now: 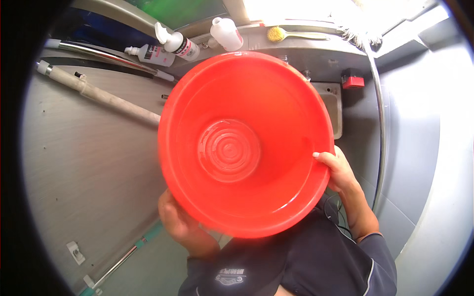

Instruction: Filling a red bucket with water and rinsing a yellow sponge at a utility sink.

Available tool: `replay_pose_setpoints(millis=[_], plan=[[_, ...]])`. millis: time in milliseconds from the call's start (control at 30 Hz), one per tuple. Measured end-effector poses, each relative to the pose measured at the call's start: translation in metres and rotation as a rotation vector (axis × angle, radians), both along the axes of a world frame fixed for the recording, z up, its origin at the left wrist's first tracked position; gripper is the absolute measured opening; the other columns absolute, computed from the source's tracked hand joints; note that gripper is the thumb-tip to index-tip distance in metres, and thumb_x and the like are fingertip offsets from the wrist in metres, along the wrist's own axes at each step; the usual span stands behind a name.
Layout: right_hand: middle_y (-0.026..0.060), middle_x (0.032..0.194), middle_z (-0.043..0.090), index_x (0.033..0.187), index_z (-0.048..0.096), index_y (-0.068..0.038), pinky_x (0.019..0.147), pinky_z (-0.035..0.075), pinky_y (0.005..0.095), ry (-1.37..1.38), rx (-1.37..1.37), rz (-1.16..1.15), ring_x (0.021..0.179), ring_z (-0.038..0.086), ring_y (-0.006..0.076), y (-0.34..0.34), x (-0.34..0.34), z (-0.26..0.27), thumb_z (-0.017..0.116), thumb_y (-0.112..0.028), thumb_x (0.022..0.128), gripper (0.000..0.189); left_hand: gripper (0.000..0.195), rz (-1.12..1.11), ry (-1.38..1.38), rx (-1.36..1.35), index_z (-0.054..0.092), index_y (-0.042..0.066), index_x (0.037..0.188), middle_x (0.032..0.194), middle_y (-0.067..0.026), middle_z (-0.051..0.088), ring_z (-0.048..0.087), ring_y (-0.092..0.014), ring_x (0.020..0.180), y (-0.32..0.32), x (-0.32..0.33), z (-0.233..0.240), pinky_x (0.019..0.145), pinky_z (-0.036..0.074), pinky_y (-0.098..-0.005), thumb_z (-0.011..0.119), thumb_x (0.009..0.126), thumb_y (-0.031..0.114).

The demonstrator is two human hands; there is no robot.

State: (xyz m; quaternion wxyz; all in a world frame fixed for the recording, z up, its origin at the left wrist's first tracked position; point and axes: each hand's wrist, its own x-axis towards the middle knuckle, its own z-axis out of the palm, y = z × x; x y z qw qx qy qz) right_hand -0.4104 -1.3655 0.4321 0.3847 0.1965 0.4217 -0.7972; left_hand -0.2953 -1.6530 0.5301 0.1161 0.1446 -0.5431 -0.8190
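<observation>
A large red plastic bucket is held up in front of my chest, its wide mouth facing me. Ringed ridges mark its bottom, which looks wet and has nothing solid lying in it. My right hand grips the rim at the right, thumb over the inner edge and fingers hidden behind. My left hand supports the outer wall at the lower left; its fingertips are partly hidden by the bucket.
A spray bottle, a squeeze bottle, a white bottle and a yellow-headed brush rest along the ledge. Beyond the bucket is a sink. Poles lean left; a metal pipe runs down the right.
</observation>
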Motion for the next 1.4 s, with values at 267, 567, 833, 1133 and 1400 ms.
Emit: replay_pose_setpoints(millis=[267,567,833,1133,1400], plan=[[0.011,0.105,0.059,0.112,0.05,0.004,0.082,0.048,0.0317,0.031,-0.016,0.02,0.092,0.059,0.0175,0.007,0.007,0.003,0.054,-0.006,0.08,0.034,0.05,-0.174,0.335,0.126,0.055,-0.014,0.104,0.067,-0.0174,0.062,0.058,-0.019,0.048,0.006,-0.006,-0.003,0.051,0.049,-0.0308,0.05,0.09,0.034],[0.0103,0.108,0.057,0.114,0.05,0.004,0.084,0.046,0.0317,0.044,-0.044,0.038,0.096,0.057,0.0169,-0.001,0.007,-0.007,0.056,-0.007,0.079,0.037,0.038,-0.082,0.412,0.104,0.053,-0.01,0.111,0.093,-0.0172,0.064,0.064,-0.021,0.082,0.023,-0.014,0.008,0.077,0.05,-0.034,0.061,0.083,0.015],[0.017,0.098,0.056,0.118,0.047,0.003,0.087,0.044,0.0427,1.351,1.213,0.162,0.094,0.055,0.0348,-0.043,-0.001,-0.024,0.057,-0.016,0.083,0.042,0.021,0.188,-0.256,-0.465,0.058,-0.004,0.1,0.093,-0.0056,0.062,0.055,-0.01,0.082,0.037,-0.023,-0.017,0.078,0.043,-0.0257,0.058,0.08,0.002],[0.0236,0.105,0.061,0.142,-0.001,0.002,0.077,0.05,0.0444,0.905,1.042,1.039,0.089,0.063,0.0336,-0.185,-0.06,-0.169,0.046,-0.01,0.082,0.077,0.006,0.195,-0.215,-0.666,0.052,0.0,0.075,0.068,0.0013,0.054,0.044,-0.005,0.059,0.086,-0.015,-0.031,0.056,0.038,-0.021,0.053,0.072,-0.005],[0.0189,0.106,0.062,0.129,0.038,0.0,0.077,0.051,0.0374,0.779,0.942,1.318,0.092,0.064,0.0273,-0.197,0.005,-0.202,0.053,-0.017,0.081,0.053,0.008,0.224,-0.229,-0.563,0.051,0.001,0.072,0.067,0.0018,0.053,0.042,-0.004,0.058,0.081,-0.011,-0.058,0.055,0.038,-0.0199,0.051,0.07,-0.007]])
